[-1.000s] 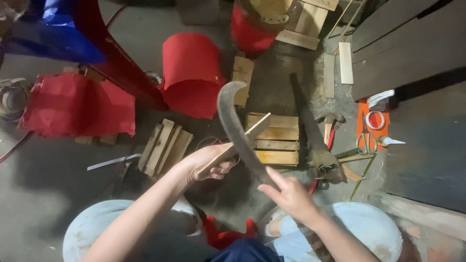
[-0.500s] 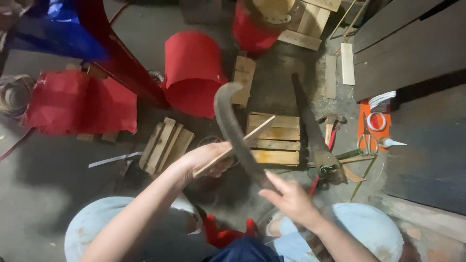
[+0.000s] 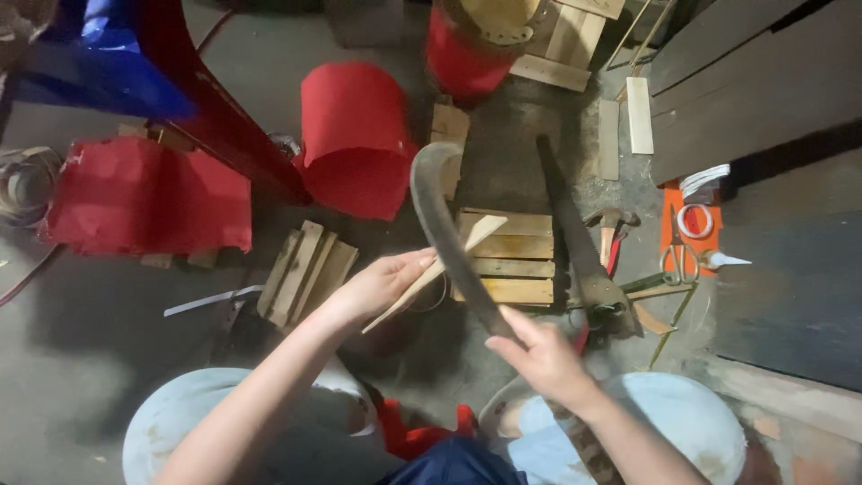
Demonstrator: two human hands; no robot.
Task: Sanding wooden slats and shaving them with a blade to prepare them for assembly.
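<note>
Bamboo strip [image 3: 437,267]: thin, pale, held slantwise in my left hand [image 3: 382,286], fingers pinched around its lower half, the free end pointing up and right over the stack of wooden slats [image 3: 507,259]. My right hand [image 3: 543,355] is clenched on the handle of the curved blade [image 3: 444,224], a dark sickle-shaped knife. The blade runs up from my right hand, crosses the strip about midway and hooks over at the top. Blade and strip look to be touching at the crossing; can't tell how deep the edge sits.

Progress, judged from this view: the strip already looks narrow and fairly even, so I'd say the trimming is under way, not starting. No clear pile of shavings visible on the floor, so I can't say how much has come off. The upper end looks wider than the held part, so there seems to be stock left to take down.

Around me: a second bundle of slats [image 3: 305,269] just left of my left hand. A handsaw [image 3: 575,238] lies right of the stack, a hammer [image 3: 613,235] beside it. Scissors [image 3: 680,256] and a roll of tape [image 3: 692,220] sit on an orange patch further right. Red sheet material [image 3: 355,135] is curled up ahead, more of it at left under a red and blue stool [image 3: 135,72].
</note>
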